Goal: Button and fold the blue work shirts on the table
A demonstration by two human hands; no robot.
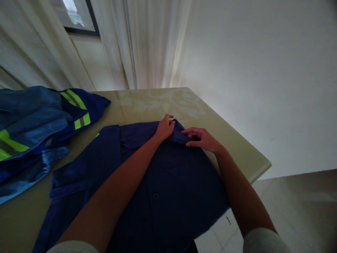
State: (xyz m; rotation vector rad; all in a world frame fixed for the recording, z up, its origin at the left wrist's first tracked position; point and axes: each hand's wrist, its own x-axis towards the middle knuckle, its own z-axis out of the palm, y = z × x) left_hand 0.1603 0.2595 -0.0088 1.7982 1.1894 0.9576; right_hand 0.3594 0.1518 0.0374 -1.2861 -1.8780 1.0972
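A navy blue work jacket [181,182] lies spread over the table, with a dark button on its front and its lower part hanging past the near edge. At the far end of the jacket, my left hand [165,128] is closed on a folded-over flap of the cloth; its fingertips are partly hidden. My right hand [201,138] is at the other end of this flap, thumb and fingers apart around the cloth edge and close to it or lightly touching it. Whether the flap is a collar or a cuff I cannot tell.
Another blue garment [34,116] with yellow-green and grey reflective bands lies heaped at the left. The pale table [226,135] ends in a corner at the right. Behind it hang curtains [155,42] beside a white wall [263,77]. Tiled floor [284,207] shows below.
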